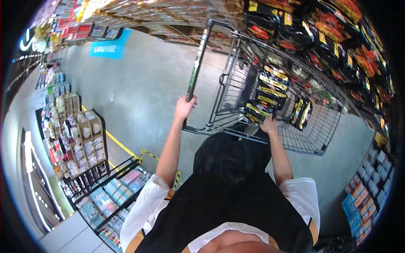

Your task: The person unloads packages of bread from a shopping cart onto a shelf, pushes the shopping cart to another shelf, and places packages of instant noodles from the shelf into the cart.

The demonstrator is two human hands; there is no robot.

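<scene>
My left hand [185, 106] is wrapped around the near end of the shopping cart's handle [197, 63]. The wire shopping cart [310, 145] stands sideways in front of me. Reaching over its side, my right hand [268, 124] has its fingers closed at the end of a black-and-yellow packet [256, 112], the nearest in a row. More packets of the same look [272, 90] lie behind it in the cart. Apart from that row, to the right, sits another small group of black packets [301, 114]. My right fingertips are partly hidden against the packet.
Shelves of large black bags with red pictures [333, 31] rise beyond the cart. Display racks [86, 139] and a shelf of pastel packages [116, 189] stand at left. Yellow floor tape [120, 145] runs beside them. Another shelf [367, 198] is at lower right.
</scene>
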